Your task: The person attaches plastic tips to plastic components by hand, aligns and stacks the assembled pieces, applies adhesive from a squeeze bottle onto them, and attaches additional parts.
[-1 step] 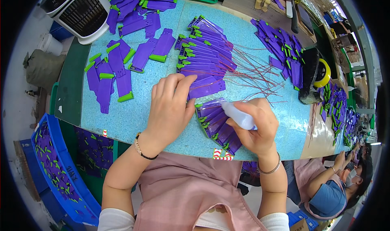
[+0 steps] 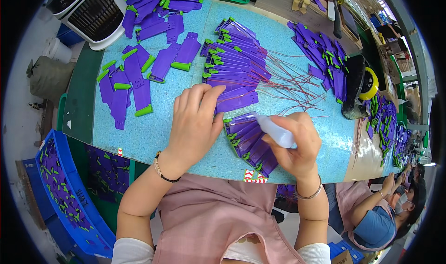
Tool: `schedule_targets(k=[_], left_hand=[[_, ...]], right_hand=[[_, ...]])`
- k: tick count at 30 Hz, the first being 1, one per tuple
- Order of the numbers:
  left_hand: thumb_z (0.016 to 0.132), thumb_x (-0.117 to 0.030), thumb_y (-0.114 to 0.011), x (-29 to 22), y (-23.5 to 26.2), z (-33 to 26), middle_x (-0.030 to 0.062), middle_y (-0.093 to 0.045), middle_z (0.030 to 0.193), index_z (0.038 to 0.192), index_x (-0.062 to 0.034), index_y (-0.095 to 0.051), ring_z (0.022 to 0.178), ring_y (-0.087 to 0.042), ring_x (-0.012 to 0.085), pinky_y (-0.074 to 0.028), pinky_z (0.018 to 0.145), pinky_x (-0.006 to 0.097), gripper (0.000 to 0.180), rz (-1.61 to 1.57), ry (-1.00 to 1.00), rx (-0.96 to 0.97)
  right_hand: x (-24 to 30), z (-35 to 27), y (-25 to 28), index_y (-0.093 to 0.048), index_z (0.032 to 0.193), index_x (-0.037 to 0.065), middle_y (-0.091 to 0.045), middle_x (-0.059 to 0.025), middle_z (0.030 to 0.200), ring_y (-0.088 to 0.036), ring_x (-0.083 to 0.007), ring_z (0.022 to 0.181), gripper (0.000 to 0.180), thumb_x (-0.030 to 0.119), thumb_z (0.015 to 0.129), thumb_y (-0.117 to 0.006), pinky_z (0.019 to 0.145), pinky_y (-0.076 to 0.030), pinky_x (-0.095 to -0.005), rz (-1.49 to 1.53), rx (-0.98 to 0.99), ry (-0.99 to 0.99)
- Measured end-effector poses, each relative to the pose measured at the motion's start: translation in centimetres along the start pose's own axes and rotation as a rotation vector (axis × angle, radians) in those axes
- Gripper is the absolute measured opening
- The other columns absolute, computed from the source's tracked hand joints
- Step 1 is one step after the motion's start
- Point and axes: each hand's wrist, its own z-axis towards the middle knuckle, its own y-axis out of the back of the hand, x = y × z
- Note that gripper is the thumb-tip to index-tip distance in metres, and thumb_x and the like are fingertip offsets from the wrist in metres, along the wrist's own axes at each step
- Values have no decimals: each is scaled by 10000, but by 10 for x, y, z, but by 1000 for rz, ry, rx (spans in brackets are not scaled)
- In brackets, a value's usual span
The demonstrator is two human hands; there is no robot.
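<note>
Nothing has shifted: left hand [image 2: 194,124] lies flat on purple strips [image 2: 237,99], right hand [image 2: 297,145] grips squeeze bottle [image 2: 274,130] pointing up-left.

Small factory assembly line or workshop. Long counter [image 2: 153,134] with a light blue foam mat is running off to the right, piled with batches of identical purple plastic parts with green tips [image 2: 134,85] and thin red wires [image 2: 297,85]. Blue crates [image 2: 69,203] full of the same parts are sitting on the floor at left. Another worker in a pink apron [image 2: 371,213] is sitting further along the same counter. A fan heater [image 2: 90,10] is standing at the counter's far end.
</note>
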Motion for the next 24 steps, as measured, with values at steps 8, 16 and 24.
schedule_targets(k=[8,16,24], left_hand=[[711,-39,-696,1,-2,0,126,-509,1074,1198,-33,-515,995,-510,293,-397,847,396,520,-30,3,4],[717,-19,-682,2,-2,-1,143,-504,1078,1204,-41,-516,1014,-498,331,-396,886,407,516,-74,27,9],[716,12,-661,1,-2,0,151,-495,1099,1222,-34,-500,1029,-501,328,-397,897,403,533,-85,33,5]], right_hand=[[-5,4,-10,-644,1007,43,-624,-67,756,-591,-215,674,411,75,631,-806,612,-427,-321,20,-65,16],[1,4,-7,-643,999,44,-650,-66,779,-608,-220,684,425,60,613,-821,622,-443,-313,72,-69,-22],[1,6,-18,-636,1027,39,-657,-84,819,-615,-230,705,443,102,631,-824,630,-466,-327,114,24,23]])
